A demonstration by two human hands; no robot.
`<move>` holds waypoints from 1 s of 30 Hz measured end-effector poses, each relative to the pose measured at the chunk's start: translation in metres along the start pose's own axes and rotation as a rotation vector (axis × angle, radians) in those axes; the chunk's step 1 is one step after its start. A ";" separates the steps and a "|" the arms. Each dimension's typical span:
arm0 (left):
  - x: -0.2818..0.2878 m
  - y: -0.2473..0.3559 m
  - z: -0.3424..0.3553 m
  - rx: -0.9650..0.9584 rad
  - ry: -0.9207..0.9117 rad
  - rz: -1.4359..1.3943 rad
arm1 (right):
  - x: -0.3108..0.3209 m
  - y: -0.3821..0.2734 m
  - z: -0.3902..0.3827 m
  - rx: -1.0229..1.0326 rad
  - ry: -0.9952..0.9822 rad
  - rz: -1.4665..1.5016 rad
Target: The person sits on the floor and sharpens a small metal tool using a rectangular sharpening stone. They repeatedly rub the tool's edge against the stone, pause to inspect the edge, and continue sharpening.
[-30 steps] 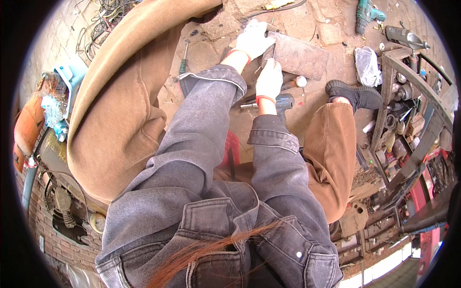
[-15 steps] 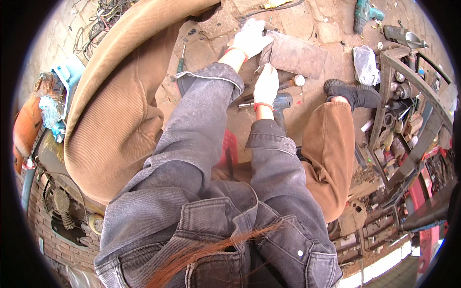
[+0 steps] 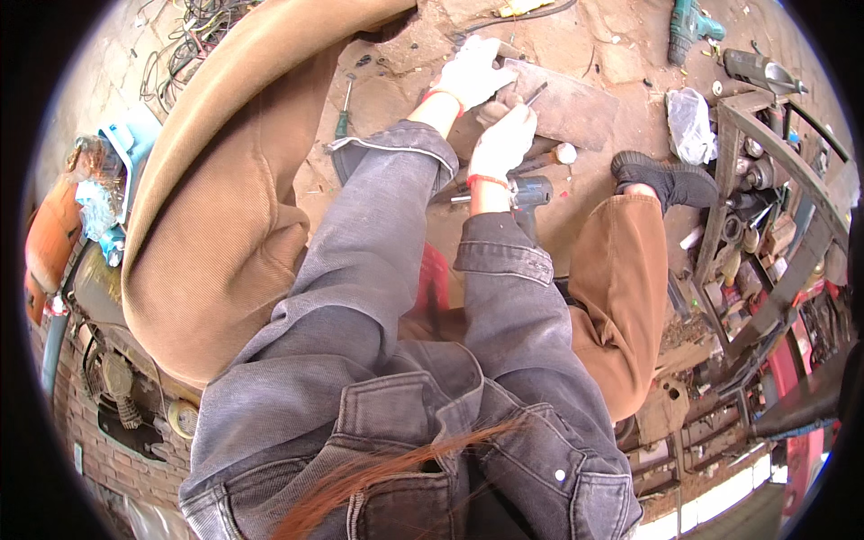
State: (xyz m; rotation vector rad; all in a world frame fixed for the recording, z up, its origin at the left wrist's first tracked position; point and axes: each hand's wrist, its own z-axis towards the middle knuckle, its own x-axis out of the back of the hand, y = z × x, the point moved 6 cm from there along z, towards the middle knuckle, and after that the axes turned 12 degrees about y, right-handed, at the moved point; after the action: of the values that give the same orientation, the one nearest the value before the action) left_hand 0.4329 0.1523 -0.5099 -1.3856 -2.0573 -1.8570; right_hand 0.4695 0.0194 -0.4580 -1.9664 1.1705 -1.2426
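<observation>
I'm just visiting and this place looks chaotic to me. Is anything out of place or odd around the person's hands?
Nothing looks broken or spilled. The odd part is the workplace: the gloved left hand and right hand work a thin rod on a flat metal plate lying on bare dirt, with a screwdriver, a drill and a crumpled plastic bag scattered around.

**Dull metal, worn cloth, rough ground**

The flat plate (image 3: 565,106) looks like matt grey-brown metal, dusty, without shine. Both hands wear white knitted cloth gloves, the left hand (image 3: 472,72) and the right hand (image 3: 504,142), soiled grey. The sleeves (image 3: 378,234) are faded grey denim, coarse-woven. The trousers (image 3: 225,216) are matt brown cloth. The drill (image 3: 526,191) has a smooth blue plastic body. The floor (image 3: 396,81) is rough, cracked, dusty stone or concrete.
</observation>
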 end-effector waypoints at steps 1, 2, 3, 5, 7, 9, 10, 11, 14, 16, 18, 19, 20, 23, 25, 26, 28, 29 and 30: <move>0.001 0.000 0.000 0.023 0.000 0.003 | 0.005 0.008 -0.001 -0.088 -0.010 -0.019; 0.003 0.000 0.000 0.017 0.012 -0.016 | 0.013 0.008 -0.003 -0.025 -0.038 -0.177; 0.003 0.001 0.000 0.020 0.002 -0.037 | 0.015 0.008 -0.003 0.042 -0.077 -0.306; 0.002 0.002 0.000 -0.013 0.002 -0.012 | 0.022 0.007 -0.004 0.168 -0.127 -0.440; 0.000 0.002 0.000 0.001 -0.003 -0.055 | 0.024 0.005 -0.005 0.267 -0.159 -0.457; 0.000 -0.001 0.000 0.024 -0.002 -0.022 | 0.023 0.003 -0.004 0.325 -0.166 -0.514; 0.000 -0.001 0.000 0.020 -0.003 -0.032 | 0.024 0.003 -0.003 0.341 -0.155 -0.560; 0.000 -0.001 0.000 0.014 -0.005 -0.045 | 0.023 0.004 -0.003 0.334 -0.157 -0.578; -0.001 -0.002 0.001 0.012 -0.013 -0.069 | 0.022 0.003 -0.003 0.410 -0.166 -0.551; -0.001 -0.001 0.001 0.012 -0.019 -0.068 | 0.018 0.000 -0.004 0.565 -0.213 -0.621; -0.001 -0.001 0.001 0.016 -0.030 -0.054 | 0.016 0.002 -0.002 0.638 -0.253 -0.674; 0.000 0.000 0.001 0.003 -0.011 -0.043 | 0.015 0.005 0.001 0.632 -0.268 -0.686; 0.001 0.000 0.001 0.003 -0.001 -0.025 | 0.014 0.007 0.003 0.637 -0.277 -0.689; 0.001 0.000 0.000 0.004 -0.003 -0.027 | 0.013 0.010 0.006 0.673 -0.286 -0.680; 0.000 -0.001 0.000 0.000 -0.006 -0.046 | 0.013 0.010 0.006 0.713 -0.275 -0.668; 0.000 -0.001 0.000 -0.003 -0.001 -0.053 | 0.012 0.010 0.006 0.714 -0.275 -0.671; -0.001 -0.002 0.001 -0.007 0.002 -0.060 | 0.012 0.010 0.006 0.695 -0.285 -0.686; -0.002 -0.003 0.001 -0.008 -0.001 -0.060 | 0.011 0.008 0.005 0.711 -0.277 -0.692; -0.004 -0.004 0.001 0.006 -0.018 -0.055 | 0.011 0.006 0.005 0.728 -0.270 -0.698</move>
State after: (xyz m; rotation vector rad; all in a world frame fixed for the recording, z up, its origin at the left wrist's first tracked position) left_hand 0.4329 0.1515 -0.5155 -1.3623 -2.1287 -1.8646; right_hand 0.4736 0.0065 -0.4602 -1.8910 -0.1554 -1.3858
